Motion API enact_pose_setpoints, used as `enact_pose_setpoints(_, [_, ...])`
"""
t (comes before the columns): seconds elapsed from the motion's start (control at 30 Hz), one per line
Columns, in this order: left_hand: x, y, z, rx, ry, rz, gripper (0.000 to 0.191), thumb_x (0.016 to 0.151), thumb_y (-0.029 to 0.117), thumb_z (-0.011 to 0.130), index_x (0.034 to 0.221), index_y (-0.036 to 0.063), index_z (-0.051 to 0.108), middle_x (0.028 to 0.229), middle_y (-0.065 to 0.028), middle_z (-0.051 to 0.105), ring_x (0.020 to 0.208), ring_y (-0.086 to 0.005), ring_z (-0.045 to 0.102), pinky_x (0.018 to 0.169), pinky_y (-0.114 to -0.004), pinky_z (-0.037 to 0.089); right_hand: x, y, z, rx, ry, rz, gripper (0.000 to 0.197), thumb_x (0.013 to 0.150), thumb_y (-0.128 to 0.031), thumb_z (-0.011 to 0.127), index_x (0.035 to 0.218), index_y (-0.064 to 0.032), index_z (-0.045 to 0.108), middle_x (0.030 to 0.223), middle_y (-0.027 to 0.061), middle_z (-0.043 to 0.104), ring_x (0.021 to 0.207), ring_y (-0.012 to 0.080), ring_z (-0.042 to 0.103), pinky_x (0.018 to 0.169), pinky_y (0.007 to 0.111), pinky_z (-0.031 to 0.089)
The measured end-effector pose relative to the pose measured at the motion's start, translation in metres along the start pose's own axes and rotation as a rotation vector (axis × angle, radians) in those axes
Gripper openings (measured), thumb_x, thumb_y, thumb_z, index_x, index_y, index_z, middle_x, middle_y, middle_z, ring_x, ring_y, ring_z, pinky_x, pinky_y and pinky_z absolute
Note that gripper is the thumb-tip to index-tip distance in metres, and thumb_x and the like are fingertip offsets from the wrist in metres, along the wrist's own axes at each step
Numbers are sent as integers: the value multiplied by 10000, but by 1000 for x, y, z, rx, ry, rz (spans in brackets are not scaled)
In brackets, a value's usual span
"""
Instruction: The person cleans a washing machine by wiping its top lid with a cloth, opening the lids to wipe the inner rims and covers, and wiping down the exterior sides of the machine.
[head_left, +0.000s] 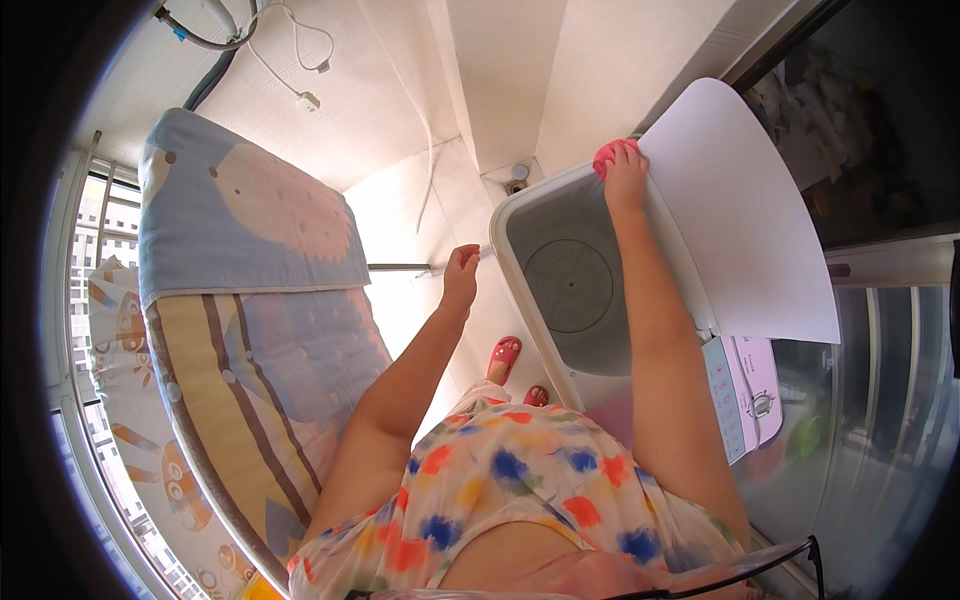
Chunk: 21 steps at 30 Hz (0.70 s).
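My right hand (627, 176) presses a crumpled red cloth (604, 159) onto the back corner of a small washing machine's rim (525, 281), beside the raised white lid (739, 202). Below it lies the grey tub, with a round ribbed disc (568, 285) at its bottom. My left hand (461, 276) is held in the air left of the machine, its fingers loosely bent and nothing seen in it. A pink control panel (759, 397) with a knob sits at the machine's near right.
At the left hangs a blue and yellow quilt (247, 217) with animal prints, near a barred window. A power cable with a plug (307, 102) and a hose (429, 165) hang by the tiled wall. A floor drain (517, 176) lies behind the machine. Glass panels stand at the right.
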<state>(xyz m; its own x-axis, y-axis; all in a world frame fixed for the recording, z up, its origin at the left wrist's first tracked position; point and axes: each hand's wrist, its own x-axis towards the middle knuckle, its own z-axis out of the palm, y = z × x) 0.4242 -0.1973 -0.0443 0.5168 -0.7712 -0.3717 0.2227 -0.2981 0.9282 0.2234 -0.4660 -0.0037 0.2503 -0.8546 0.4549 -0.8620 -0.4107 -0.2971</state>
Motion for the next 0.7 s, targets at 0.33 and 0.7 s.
enact_pose_setpoints(0.33, [-3, 0, 8, -15, -12, -15, 233, 925, 103, 495, 1137, 32, 561, 1090, -57, 574, 1015, -157, 519, 932, -279, 386, -54, -68, 8, 373, -217, -139, 290, 873, -90, 494, 1138, -46, 601, 1204, 144, 557, 1120, 327, 508, 968, 390, 417])
enact_pose_setpoints(0.7, [-8, 15, 24, 63, -57, 43, 229, 935, 102, 492, 1141, 24, 556, 1109, -77, 583, 1071, -188, 528, 962, -302, 394, 27, -16, -19, -165, -60, -91, 219, 848, -76, 496, 1030, -56, 617, 1075, 97, 580, 970, 309, 541, 883, 413, 454])
